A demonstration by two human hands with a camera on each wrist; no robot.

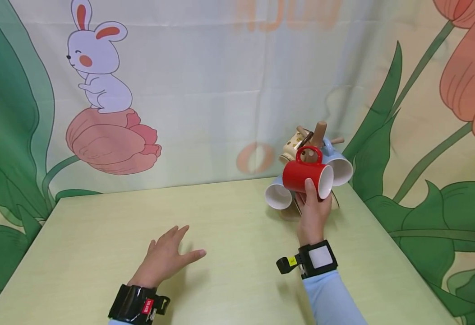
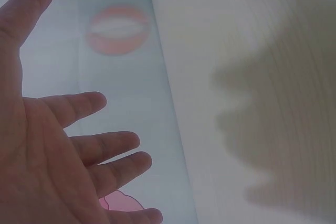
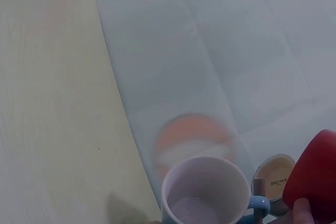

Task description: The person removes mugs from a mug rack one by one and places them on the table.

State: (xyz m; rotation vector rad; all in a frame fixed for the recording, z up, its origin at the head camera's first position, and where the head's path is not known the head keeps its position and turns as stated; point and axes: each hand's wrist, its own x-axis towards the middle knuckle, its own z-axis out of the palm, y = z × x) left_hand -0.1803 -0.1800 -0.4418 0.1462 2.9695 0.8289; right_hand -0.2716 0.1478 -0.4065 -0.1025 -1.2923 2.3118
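My right hand (image 1: 313,216) grips a red mug (image 1: 298,175) from below, thumb on its side. The mug lies sideways, handle up and white mouth to the right, in front of a wooden mug tree (image 1: 320,132). On the tree hang a patterned cream mug (image 1: 289,149), a light blue mug (image 1: 338,168) at the right and another light blue mug (image 1: 278,194) lower left. The right wrist view shows that lower mug's white inside (image 3: 205,190) and the cream mug's base (image 3: 276,178). Over the table, my left hand (image 1: 164,259) holds nothing, its fingers spread.
A pale wood-grain table (image 1: 229,234) spans the front. Behind it hangs a printed curtain (image 1: 205,113) with a rabbit and tulips. The mug tree stands near the table's back right corner, and one peg (image 1: 337,140) sticks out to the right.
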